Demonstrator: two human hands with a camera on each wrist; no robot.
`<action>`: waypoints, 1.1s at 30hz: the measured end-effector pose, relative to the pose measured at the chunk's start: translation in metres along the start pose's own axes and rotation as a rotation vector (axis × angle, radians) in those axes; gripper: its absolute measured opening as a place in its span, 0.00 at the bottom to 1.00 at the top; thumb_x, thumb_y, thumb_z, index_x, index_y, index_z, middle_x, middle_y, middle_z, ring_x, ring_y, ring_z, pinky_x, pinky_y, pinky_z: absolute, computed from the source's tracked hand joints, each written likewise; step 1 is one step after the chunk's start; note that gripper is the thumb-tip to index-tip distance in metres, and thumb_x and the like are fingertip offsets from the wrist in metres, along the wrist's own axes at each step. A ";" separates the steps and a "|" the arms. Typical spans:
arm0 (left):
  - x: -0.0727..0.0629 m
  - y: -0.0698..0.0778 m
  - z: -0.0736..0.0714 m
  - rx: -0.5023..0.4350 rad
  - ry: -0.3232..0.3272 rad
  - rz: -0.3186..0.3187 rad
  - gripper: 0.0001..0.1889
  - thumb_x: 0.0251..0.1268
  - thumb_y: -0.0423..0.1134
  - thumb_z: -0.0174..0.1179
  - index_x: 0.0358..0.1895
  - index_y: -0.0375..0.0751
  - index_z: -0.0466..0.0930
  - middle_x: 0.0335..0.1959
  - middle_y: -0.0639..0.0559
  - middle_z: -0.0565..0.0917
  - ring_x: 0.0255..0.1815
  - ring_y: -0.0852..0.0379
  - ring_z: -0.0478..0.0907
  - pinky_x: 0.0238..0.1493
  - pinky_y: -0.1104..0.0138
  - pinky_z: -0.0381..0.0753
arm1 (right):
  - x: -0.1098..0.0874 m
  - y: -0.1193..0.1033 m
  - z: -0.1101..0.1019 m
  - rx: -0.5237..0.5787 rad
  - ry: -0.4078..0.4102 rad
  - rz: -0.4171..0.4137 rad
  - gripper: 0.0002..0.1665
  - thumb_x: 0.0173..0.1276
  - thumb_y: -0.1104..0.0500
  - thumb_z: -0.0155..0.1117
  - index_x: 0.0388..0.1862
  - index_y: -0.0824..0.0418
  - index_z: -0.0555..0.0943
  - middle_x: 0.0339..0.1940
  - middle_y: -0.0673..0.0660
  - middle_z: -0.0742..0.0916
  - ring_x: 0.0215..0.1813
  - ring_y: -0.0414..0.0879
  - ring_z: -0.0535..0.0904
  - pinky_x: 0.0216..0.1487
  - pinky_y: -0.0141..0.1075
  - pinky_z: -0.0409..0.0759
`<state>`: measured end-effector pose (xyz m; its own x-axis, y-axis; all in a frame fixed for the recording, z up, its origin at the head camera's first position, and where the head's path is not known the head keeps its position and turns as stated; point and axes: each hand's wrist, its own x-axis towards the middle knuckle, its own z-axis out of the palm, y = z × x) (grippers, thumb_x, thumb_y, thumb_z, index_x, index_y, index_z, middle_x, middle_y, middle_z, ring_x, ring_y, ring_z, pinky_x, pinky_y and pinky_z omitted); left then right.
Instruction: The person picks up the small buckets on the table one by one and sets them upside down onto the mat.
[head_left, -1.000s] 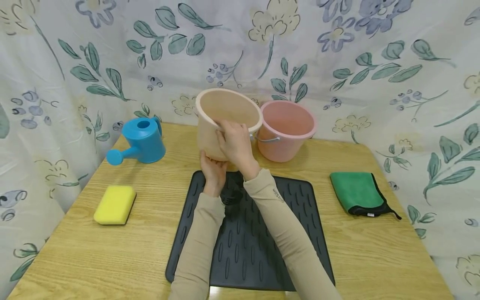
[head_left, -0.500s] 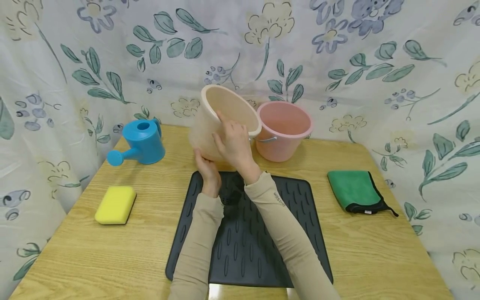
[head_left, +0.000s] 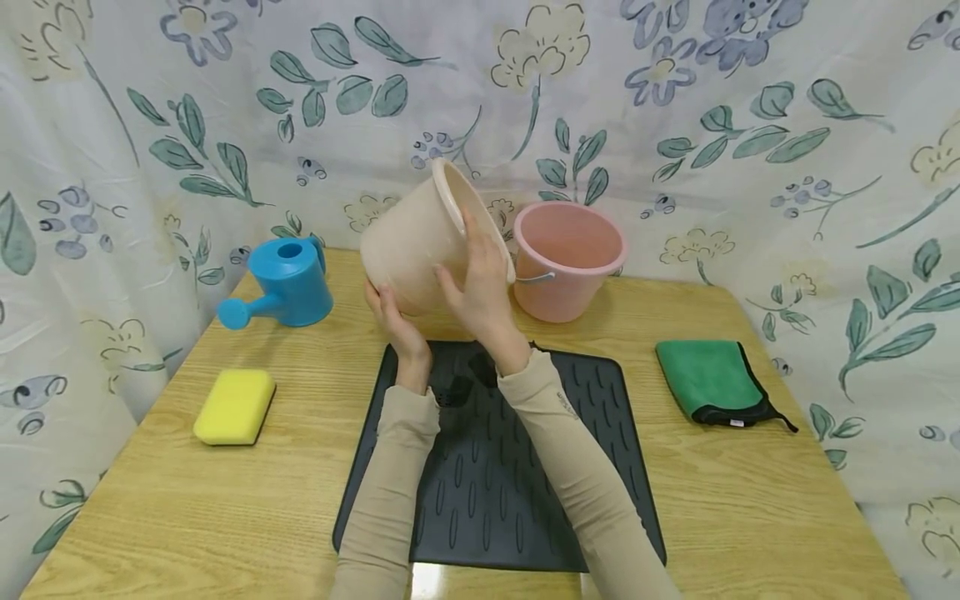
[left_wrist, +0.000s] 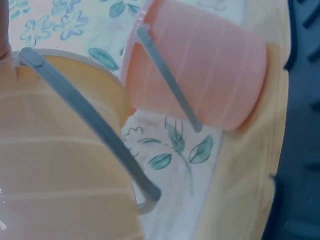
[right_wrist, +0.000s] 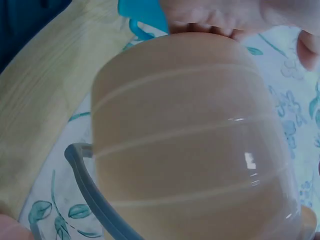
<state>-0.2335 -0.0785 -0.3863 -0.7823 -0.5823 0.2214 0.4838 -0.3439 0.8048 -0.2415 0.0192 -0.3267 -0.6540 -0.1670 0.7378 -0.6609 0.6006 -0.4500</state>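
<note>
Both hands hold a cream-coloured bucket (head_left: 408, 246) up over the back of the table, tipped on its side with its mouth toward the right. My left hand (head_left: 401, 333) grips the base from below, its fingers at the bottom edge in the right wrist view. With my right hand (head_left: 483, 287) I hold the rim side, thumb against the outer wall. A grey handle (left_wrist: 95, 120) hangs along the cream bucket in the left wrist view. Just right of its mouth stands an upright pink bucket (head_left: 558, 292). The cream bucket's inside is mostly hidden.
A black ridged mat (head_left: 480, 508) lies under the forearms. To the left are a blue watering can (head_left: 292, 287) and a yellow sponge (head_left: 234, 407). A folded green cloth (head_left: 708, 375) lies at the right. Behind the wooden table (head_left: 750, 517) hangs a floral curtain (head_left: 465, 75).
The cream bucket has tilted further, its base swinging up and left and its mouth turning toward the pink bucket. My left hand rose with the base; my right hand stayed at the rim.
</note>
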 end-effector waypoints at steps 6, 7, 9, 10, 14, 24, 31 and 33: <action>-0.001 0.008 -0.002 0.081 -0.050 0.148 0.32 0.71 0.42 0.36 0.76 0.37 0.48 0.75 0.43 0.57 0.74 0.51 0.58 0.74 0.58 0.56 | -0.007 0.003 -0.006 0.110 0.009 0.093 0.46 0.65 0.61 0.64 0.74 0.73 0.53 0.72 0.71 0.67 0.72 0.62 0.65 0.73 0.53 0.64; -0.001 0.010 -0.002 0.093 -0.058 0.172 0.32 0.71 0.42 0.37 0.76 0.38 0.49 0.76 0.44 0.58 0.73 0.52 0.59 0.74 0.58 0.57 | -0.008 0.003 -0.008 0.136 0.006 0.115 0.46 0.65 0.61 0.64 0.75 0.72 0.51 0.73 0.70 0.66 0.73 0.61 0.64 0.73 0.53 0.64; -0.001 0.013 -0.002 0.116 -0.075 0.211 0.33 0.69 0.44 0.38 0.76 0.39 0.51 0.75 0.46 0.60 0.72 0.53 0.60 0.73 0.58 0.59 | -0.011 0.002 -0.011 0.192 0.002 0.167 0.48 0.66 0.60 0.63 0.77 0.69 0.49 0.75 0.68 0.63 0.75 0.59 0.61 0.74 0.52 0.63; -0.001 0.015 -0.002 0.128 -0.082 0.225 0.33 0.68 0.45 0.39 0.76 0.39 0.51 0.75 0.47 0.60 0.72 0.54 0.61 0.72 0.58 0.59 | -0.012 0.002 -0.012 0.222 0.000 0.194 0.48 0.67 0.60 0.63 0.77 0.68 0.48 0.76 0.67 0.61 0.76 0.58 0.60 0.74 0.52 0.62; -0.003 0.023 -0.002 0.174 -0.112 0.264 0.36 0.67 0.52 0.41 0.75 0.40 0.54 0.73 0.48 0.65 0.69 0.55 0.65 0.70 0.59 0.62 | -0.018 0.002 -0.017 0.350 0.014 0.249 0.50 0.67 0.60 0.63 0.78 0.65 0.44 0.78 0.64 0.57 0.77 0.55 0.57 0.75 0.51 0.60; -0.009 0.042 -0.006 0.286 -0.184 0.333 0.44 0.63 0.67 0.47 0.75 0.39 0.57 0.75 0.48 0.64 0.68 0.51 0.67 0.68 0.55 0.69 | -0.028 0.002 -0.026 0.574 0.020 0.318 0.53 0.67 0.61 0.60 0.80 0.60 0.38 0.80 0.56 0.52 0.76 0.51 0.58 0.73 0.51 0.63; -0.016 0.052 -0.008 0.396 -0.207 0.439 0.49 0.61 0.73 0.45 0.73 0.36 0.60 0.75 0.46 0.64 0.68 0.48 0.69 0.66 0.46 0.71 | -0.035 -0.001 -0.030 0.649 0.012 0.348 0.52 0.67 0.61 0.60 0.79 0.59 0.39 0.79 0.58 0.54 0.75 0.54 0.58 0.72 0.54 0.64; -0.018 0.055 -0.009 0.438 -0.220 0.500 0.47 0.62 0.72 0.44 0.72 0.34 0.61 0.74 0.43 0.65 0.70 0.48 0.67 0.68 0.47 0.70 | -0.039 -0.002 -0.031 0.674 0.010 0.358 0.51 0.68 0.62 0.59 0.79 0.58 0.39 0.79 0.58 0.54 0.75 0.54 0.57 0.72 0.55 0.63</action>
<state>-0.1897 -0.0935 -0.3512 -0.5905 -0.4150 0.6922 0.6396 0.2824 0.7149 -0.2037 0.0489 -0.3391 -0.8692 -0.0427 0.4927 -0.4934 0.0090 -0.8697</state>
